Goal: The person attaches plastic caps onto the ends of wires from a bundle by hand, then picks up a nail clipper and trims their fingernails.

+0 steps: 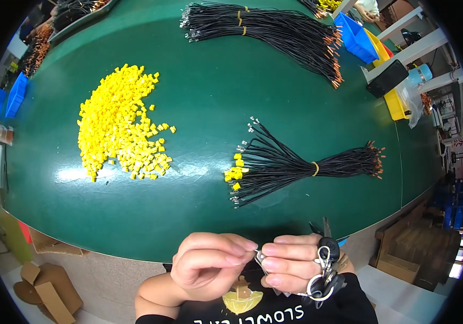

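Near the front edge of the green table, my left hand (212, 264) pinches a small metal piece between thumb and finger; its exact shape is too small to tell. Close beside it, my right hand (293, 259) is closed around a bunch of keys (324, 275) with rings and dark key heads hanging at its outer side. Beyond both hands lies a tied bundle of black wires (291, 173), its left ends fanned out. Several of those ends carry yellow housings (235, 173), while others show bare metal terminals.
A heap of small yellow housings (115, 124) lies at the left of the table. A larger black wire bundle (264, 32) lies at the back. Blue bin (357, 39), yellow bin (396, 105) and a black phone-like object (387, 78) stand at the right. Cardboard box (50, 291) at lower left.
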Action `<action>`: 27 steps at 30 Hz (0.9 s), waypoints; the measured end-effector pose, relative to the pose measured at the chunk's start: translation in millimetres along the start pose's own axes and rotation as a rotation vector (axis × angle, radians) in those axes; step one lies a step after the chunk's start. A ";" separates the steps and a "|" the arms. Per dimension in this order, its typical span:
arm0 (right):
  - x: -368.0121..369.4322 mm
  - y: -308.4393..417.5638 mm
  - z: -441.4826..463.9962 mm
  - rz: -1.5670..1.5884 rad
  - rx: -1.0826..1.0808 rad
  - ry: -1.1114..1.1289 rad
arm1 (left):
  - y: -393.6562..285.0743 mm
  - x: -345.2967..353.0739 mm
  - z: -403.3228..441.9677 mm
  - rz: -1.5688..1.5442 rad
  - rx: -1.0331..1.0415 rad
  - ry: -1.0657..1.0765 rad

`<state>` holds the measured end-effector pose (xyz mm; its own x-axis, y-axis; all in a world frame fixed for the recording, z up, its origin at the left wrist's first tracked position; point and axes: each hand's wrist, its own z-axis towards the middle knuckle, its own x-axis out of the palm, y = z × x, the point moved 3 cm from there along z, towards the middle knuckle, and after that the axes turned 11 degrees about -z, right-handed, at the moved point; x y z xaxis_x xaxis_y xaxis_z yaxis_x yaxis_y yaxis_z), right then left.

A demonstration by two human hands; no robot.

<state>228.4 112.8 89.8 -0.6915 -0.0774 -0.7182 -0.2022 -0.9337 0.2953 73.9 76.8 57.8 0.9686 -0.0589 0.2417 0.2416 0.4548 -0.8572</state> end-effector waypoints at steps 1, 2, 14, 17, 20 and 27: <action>0.1 0.0 0.0 0.003 0.003 -0.005 | -0.4 -0.3 0.4 0.001 0.000 -0.004; 0.0 -0.2 0.1 0.006 0.007 -0.009 | -0.9 -0.1 0.8 0.004 -0.002 -0.002; 1.3 -2.0 -2.9 0.011 -0.052 -0.025 | 2.0 -0.3 -3.4 -0.127 0.021 -0.078; 0.7 -1.3 -1.4 0.016 -0.044 -0.013 | 1.9 -0.6 -3.7 -0.136 0.019 -0.075; 0.5 -1.1 -0.6 0.016 -0.039 -0.009 | 2.1 -0.4 -4.2 -0.137 0.015 -0.074; -0.3 -1.2 -3.6 0.025 -0.051 0.027 | 2.0 -0.5 -4.1 -0.139 0.004 -0.068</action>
<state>231.4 112.7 87.3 -0.6769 -0.1098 -0.7278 -0.1486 -0.9481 0.2812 74.2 74.1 54.1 0.9197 -0.0616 0.3878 0.3724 0.4502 -0.8116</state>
